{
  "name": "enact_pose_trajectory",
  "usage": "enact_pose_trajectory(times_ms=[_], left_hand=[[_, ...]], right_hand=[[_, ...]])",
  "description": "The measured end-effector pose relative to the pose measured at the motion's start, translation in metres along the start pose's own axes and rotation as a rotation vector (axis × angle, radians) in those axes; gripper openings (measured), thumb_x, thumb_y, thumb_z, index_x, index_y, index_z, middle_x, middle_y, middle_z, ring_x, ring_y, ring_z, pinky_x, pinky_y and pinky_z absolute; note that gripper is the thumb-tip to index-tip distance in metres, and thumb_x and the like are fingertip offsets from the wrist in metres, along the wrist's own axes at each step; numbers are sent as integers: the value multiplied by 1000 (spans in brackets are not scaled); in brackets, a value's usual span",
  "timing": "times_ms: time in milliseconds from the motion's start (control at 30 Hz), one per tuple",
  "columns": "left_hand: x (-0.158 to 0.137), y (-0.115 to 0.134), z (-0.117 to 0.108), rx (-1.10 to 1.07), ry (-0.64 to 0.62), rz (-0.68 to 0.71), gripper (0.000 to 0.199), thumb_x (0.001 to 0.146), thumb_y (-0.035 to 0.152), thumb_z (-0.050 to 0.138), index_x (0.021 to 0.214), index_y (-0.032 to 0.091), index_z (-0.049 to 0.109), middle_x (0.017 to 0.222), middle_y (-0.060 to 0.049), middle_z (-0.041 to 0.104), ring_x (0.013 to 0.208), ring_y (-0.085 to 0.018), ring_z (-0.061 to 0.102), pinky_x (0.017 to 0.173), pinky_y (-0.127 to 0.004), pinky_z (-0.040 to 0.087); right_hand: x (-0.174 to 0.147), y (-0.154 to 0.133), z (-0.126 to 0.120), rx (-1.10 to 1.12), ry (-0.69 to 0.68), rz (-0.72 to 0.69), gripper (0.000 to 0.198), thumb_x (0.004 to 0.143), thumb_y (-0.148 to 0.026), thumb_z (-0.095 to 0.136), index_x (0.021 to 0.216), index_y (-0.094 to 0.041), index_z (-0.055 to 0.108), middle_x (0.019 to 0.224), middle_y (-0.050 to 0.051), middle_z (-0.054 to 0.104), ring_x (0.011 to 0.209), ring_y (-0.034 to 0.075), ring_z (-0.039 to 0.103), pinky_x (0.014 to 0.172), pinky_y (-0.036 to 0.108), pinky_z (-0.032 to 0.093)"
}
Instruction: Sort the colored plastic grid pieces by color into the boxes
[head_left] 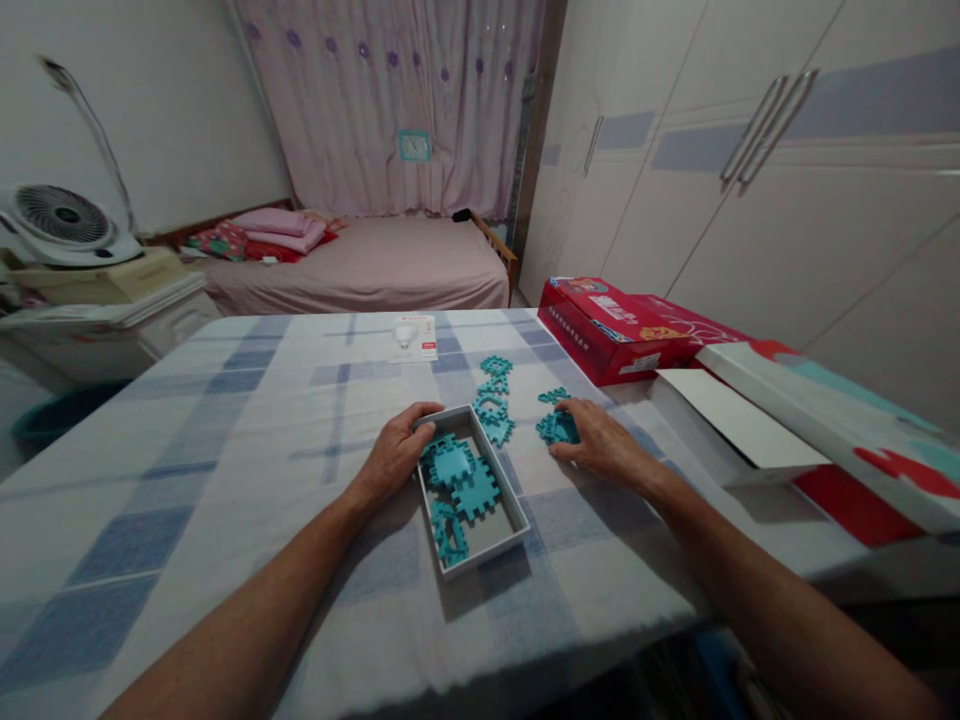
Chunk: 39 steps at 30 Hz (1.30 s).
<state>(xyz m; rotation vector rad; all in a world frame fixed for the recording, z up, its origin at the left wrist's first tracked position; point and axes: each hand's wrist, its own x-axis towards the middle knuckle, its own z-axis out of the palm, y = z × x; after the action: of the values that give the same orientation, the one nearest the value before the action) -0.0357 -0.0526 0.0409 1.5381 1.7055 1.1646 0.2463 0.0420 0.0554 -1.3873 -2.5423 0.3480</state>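
A shallow white box (487, 552) stands on the table near me, holding several teal interlocking puzzle pieces (476, 488) with notched edges. My left hand (396, 450) grips the box at its far left corner, thumb over the rim. To the right of the box, my right hand (596, 437) has its thumb and fingers closed around a teal puzzle piece (556, 428) at the tabletop; the fingers partly cover it. Just beyond that lies another small teal piece (553, 395). A row of teal pieces (492, 407) stretches away behind the box.
A red box (615, 335) lies at the back right. Nearer stand an open white carton (739, 430) and a long white, red and teal box (847, 425). A card with a bulb picture (414, 339) rests at the far edge of the checked tablecloth (247, 450).
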Motion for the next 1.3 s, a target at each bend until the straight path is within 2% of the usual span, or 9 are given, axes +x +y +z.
enact_pose_trajectory(times_ms=[233,400,533,667,800,900,1000,1133,1300], left_hand=[[1,1,0,11,18,24,42,79,36,45,109,15,65,104,-6,69,95,-23,62,88,-36,48],[0,2,-1,-14,21,13,39,78,36,48,108,17,65,104,-6,69,97,-24,62,90,-38,47],[0,2,-2,-17,26,44,36,78,35,49,106,18,65,105,-6,69,101,-25,61,93,-38,46],[0,1,-1,-14,18,59,36,80,34,48,108,17,64,107,-6,68,102,-24,61,93,-36,45],[0,1,0,-12,19,78,36,84,36,45,107,16,64,107,-6,68,103,-23,60,95,-34,44],[0,0,0,2,4,71,37,85,35,43,110,16,63,109,-6,67,104,-22,60,95,-33,44],[0,-1,-1,8,3,56,38,85,35,43,111,15,62,110,-6,67,104,-22,60,95,-32,44],[0,-1,-1,14,7,61,38,84,36,44,110,16,63,109,-5,68,104,-22,60,94,-32,44],[0,0,0,-12,15,58,37,83,35,44,108,17,64,106,-5,68,103,-21,60,93,-33,45]], right_hand=[[-9,-14,-15,118,127,-73,50,74,-31,65,119,-14,52,114,13,57,103,25,56,91,37,44],[-26,-70,-37,323,4,-375,52,75,-33,71,121,-19,51,115,8,57,102,20,55,88,33,45],[-29,-107,-25,297,-69,-468,56,72,-36,75,120,-20,51,115,9,58,104,23,55,89,38,44],[-30,-115,-10,227,-38,-496,64,72,-38,75,127,-19,49,125,12,54,118,28,47,98,46,38],[-34,-116,-11,217,-64,-635,45,80,-31,68,122,-21,53,132,11,50,129,26,38,104,46,33],[-38,-122,-11,176,-85,-716,40,81,-44,66,113,-22,57,127,10,54,132,27,33,106,48,30],[-39,-129,-4,126,-50,-708,48,76,-54,69,107,-19,58,122,11,56,131,31,34,105,50,30],[-40,-132,0,136,-26,-650,23,82,-35,66,97,-19,60,114,10,59,116,26,47,98,43,36],[-39,-127,-2,160,40,-537,4,84,-22,61,84,-17,61,112,10,59,109,24,50,94,42,37]])
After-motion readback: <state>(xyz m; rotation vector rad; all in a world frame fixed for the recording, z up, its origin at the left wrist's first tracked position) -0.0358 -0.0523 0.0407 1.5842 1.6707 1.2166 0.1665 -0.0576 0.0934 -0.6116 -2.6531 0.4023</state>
